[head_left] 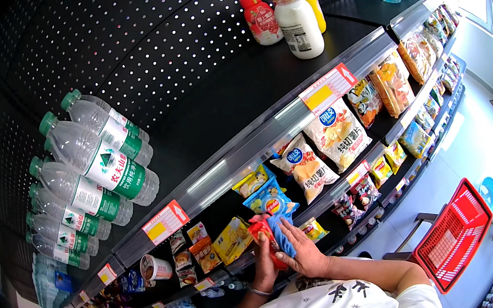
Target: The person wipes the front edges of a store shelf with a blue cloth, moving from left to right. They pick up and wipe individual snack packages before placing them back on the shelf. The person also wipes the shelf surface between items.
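Observation:
My left hand (265, 260), with a band at its wrist, is closed round a red object (258, 225). Its kind is hidden by my fingers and a cloth. A blue cloth (281, 231) lies against the red object, pressed there by my right hand (306, 254). Both hands are close together in front of the shelf edge. Just beyond them are a blue chip bag (272, 199) and a yellow snack pack (233, 240) on a lower shelf.
Water bottles (112, 169) with green caps stand on the upper black shelf at left. Farther along it are a white bottle (299, 28) and a red bottle (260, 20). Price-tag rails (241, 147) edge the shelves. Behind me at right is a red basket (455, 235).

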A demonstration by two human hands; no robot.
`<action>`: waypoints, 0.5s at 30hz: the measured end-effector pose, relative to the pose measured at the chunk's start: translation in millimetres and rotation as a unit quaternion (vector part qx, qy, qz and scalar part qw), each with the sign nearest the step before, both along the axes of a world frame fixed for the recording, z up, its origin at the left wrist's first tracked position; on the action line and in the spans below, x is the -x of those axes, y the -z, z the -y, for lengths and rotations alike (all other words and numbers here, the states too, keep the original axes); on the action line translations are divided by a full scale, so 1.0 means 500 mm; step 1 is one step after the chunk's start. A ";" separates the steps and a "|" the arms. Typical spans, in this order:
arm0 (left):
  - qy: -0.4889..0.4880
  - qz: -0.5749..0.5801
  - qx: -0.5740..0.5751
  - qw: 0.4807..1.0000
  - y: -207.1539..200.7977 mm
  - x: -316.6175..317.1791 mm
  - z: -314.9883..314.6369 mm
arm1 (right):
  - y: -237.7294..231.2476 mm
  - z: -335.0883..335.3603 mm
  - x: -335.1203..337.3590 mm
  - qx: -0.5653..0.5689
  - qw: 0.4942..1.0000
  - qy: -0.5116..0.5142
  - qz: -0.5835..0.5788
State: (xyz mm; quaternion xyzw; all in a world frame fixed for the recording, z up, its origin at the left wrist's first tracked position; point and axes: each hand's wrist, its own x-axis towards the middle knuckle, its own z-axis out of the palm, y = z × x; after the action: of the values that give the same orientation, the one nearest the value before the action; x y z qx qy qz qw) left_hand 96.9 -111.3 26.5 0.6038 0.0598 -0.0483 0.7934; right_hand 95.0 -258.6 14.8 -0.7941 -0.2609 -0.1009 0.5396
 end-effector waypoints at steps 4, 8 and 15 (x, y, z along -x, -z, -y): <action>0.018 -0.025 0.014 0.999 0.028 0.018 0.018 | -0.004 0.006 -0.002 -0.016 0.999 0.025 -0.028; 0.050 0.009 0.056 0.997 0.022 0.029 0.008 | 0.005 0.011 -0.012 -0.169 0.972 -0.017 -0.159; 0.030 -0.094 0.236 0.967 0.054 0.015 -0.024 | 0.008 0.004 -0.007 -0.275 0.932 -0.080 -0.223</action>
State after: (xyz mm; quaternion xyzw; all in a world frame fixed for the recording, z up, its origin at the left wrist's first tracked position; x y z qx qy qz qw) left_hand 89.7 -99.1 -0.6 0.3935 0.1029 -0.1416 0.9025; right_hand 98.5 -260.9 10.8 -0.5936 -0.1585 0.0543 0.7871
